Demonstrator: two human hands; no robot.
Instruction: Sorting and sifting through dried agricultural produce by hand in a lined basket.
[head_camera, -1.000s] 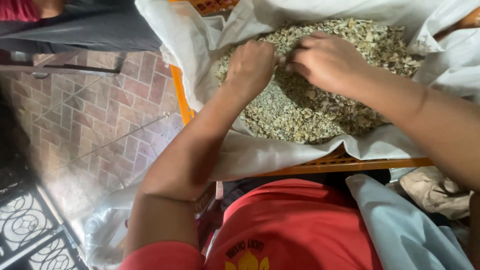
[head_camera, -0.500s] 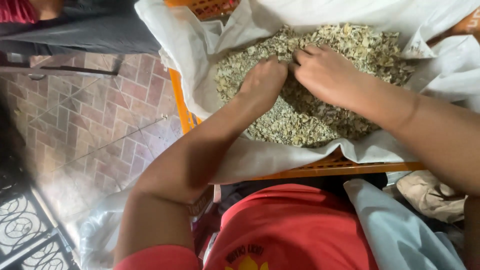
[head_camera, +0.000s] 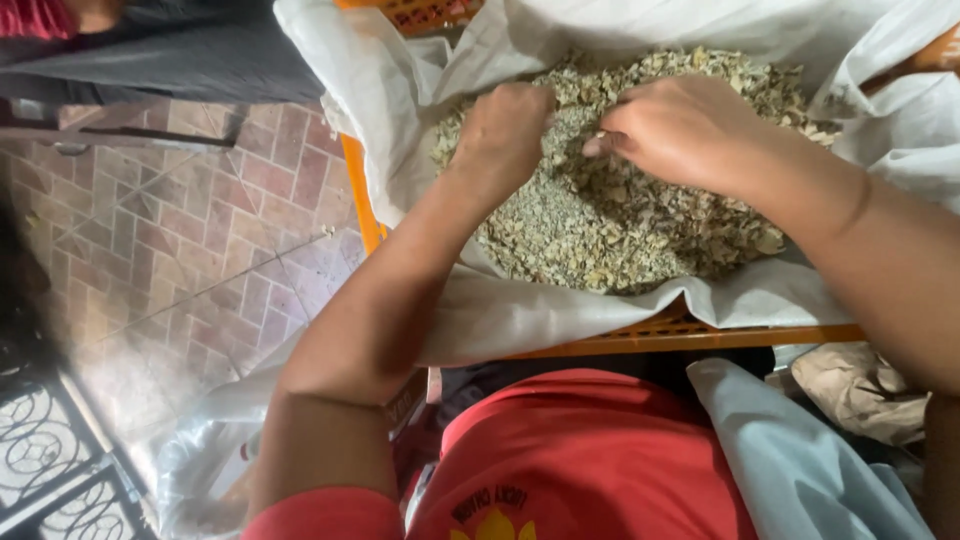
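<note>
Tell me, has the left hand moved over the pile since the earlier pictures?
Yes, slightly. The left hand, closed in the dried flakes, now sits nearer the sack's left fold, leaving a small gap to the right hand.

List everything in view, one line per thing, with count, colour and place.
dried flakes: one heap, grey-green and tan, inside the cloth
white cloth: one, white, lining the crate
orange crate: one, orange, rim showing below and left of the cloth
brick floor: red-brown, left side
metal grate: one, dark, bottom left corner
clear plastic bag: one, lower left on the floor
crumpled brown paper: one, tan, lower right
pale blue cloth: one, lower right
red shirt: one, bottom centre
left hand: closed, resting on the flakes
right hand: fingers curled into the flakes
</note>
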